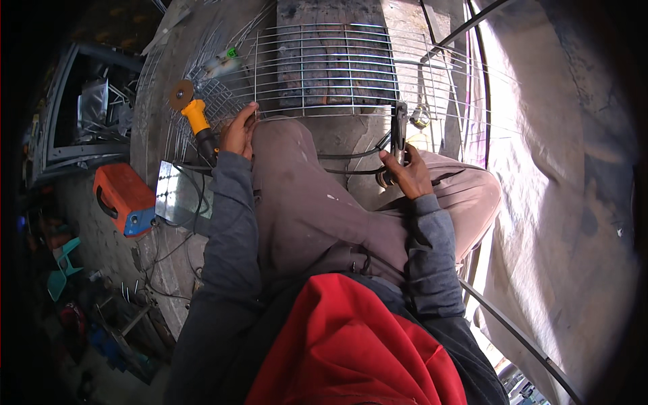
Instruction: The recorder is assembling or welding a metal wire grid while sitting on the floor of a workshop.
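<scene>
A wire grid [324, 64] of thin parallel metal rods lies ahead of me, over a dark, worn wooden board [331, 12]. My left hand [237, 131] is closed on the grid's near left corner, fingertips pinching the wire beside my knee. With my right hand [408, 174] I grip a metal tool that looks like locking pliers [399, 123], standing lengthwise with its jaws at the grid's near right corner. Whether the jaws bite the wire cannot be made out. Black cables [351, 171] pass just left of the right hand.
Left of the grid rests a yellow angle grinder [196, 116] with a brown disc, among loose wire mesh. An orange and blue machine [125, 201] and a shiny metal sheet [177, 192] stand further left. A tape measure [421, 117] lies beyond my right hand; a pale cloth [540, 202] borders the right.
</scene>
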Demonstrator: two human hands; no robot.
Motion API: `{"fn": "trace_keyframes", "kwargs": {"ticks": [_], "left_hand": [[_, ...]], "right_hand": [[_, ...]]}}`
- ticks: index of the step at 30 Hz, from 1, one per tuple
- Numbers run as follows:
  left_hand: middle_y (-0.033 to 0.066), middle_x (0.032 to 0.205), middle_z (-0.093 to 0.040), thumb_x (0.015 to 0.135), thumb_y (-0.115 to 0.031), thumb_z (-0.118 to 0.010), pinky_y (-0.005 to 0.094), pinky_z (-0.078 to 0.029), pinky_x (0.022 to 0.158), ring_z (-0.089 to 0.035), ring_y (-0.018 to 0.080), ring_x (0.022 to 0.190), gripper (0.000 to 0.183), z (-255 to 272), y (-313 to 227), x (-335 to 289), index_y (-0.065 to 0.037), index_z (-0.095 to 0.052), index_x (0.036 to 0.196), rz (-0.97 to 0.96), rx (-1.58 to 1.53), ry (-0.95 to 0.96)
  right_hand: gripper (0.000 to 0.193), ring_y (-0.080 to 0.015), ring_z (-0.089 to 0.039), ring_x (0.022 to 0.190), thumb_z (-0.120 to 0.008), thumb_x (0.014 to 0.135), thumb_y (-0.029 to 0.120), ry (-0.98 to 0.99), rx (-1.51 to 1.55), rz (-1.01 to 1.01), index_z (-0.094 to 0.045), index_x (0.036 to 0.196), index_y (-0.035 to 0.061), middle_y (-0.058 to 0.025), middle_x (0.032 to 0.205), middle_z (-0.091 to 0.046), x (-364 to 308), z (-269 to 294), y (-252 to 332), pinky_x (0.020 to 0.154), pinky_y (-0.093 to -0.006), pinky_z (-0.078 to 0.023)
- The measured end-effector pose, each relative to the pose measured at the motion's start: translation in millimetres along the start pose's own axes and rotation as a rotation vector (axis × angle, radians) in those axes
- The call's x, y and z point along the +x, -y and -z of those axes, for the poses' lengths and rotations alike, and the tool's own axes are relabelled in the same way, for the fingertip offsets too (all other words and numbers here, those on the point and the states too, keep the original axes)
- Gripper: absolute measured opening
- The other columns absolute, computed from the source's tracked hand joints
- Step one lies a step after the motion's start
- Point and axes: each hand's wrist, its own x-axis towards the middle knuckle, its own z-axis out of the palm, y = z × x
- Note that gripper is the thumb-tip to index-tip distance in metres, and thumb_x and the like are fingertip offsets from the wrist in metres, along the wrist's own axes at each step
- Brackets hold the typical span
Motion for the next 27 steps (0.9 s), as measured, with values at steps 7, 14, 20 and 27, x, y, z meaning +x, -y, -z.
{"fn": "trace_keyframes", "kwargs": {"ticks": [7, 14, 20, 27], "left_hand": [[0.0091, 0.099, -0.063, 0.081, -0.008, -0.069, 0.0263, -0.049, 0.086, -0.061, 0.0174, 0.091, 0.026, 0, -1, 1, 0.003, -0.062, 0.103, 0.019, -0.054, -0.004], [0.0095, 0.102, -0.058, 0.084, -0.017, -0.069, 0.0321, -0.045, 0.095, -0.056, 0.0205, 0.102, 0.030, 4, -1, -7, 0.000, -0.058, 0.107, 0.013, -0.087, -0.007], [0.0139, 0.114, -0.050, 0.085, -0.019, -0.067, 0.0399, -0.043, 0.102, -0.052, 0.0264, 0.110, 0.042, 22, -2, -28, 0.002, -0.050, 0.117, -0.039, -0.235, -0.110], [0.0116, 0.112, -0.049, 0.086, -0.016, -0.063, 0.0373, -0.047, 0.091, -0.054, 0.0224, 0.100, 0.036, 22, -32, -61, -0.004, -0.051, 0.118, -0.290, -0.095, -0.604]], "right_hand": [[0.094, -0.0172, -0.062, 0.074, -0.068, 0.069, 0.063, -0.001, 0.028, -0.001, -0.045, 0.125, -0.0086, -0.0131, 0.082, -0.064, -1, 0, 0, 0.068, -0.0286, -0.049], [0.097, -0.0169, -0.061, 0.075, -0.068, 0.071, 0.062, -0.001, 0.127, 0.013, -0.041, 0.128, -0.0113, -0.0137, 0.088, -0.063, -5, 5, -1, 0.067, -0.0287, -0.048], [0.096, -0.0194, -0.058, 0.092, -0.065, 0.074, 0.064, 0.004, 0.145, -0.049, -0.042, 0.128, -0.0114, -0.0162, 0.094, -0.062, -7, 35, 1, 0.077, -0.0284, -0.047], [0.032, -0.0084, -0.052, 0.069, -0.062, 0.090, 0.028, 0.047, 0.176, 0.028, -0.063, 0.097, -0.0031, -0.0031, 0.080, -0.061, 25, 135, 19, 0.063, -0.0212, -0.042]]}}
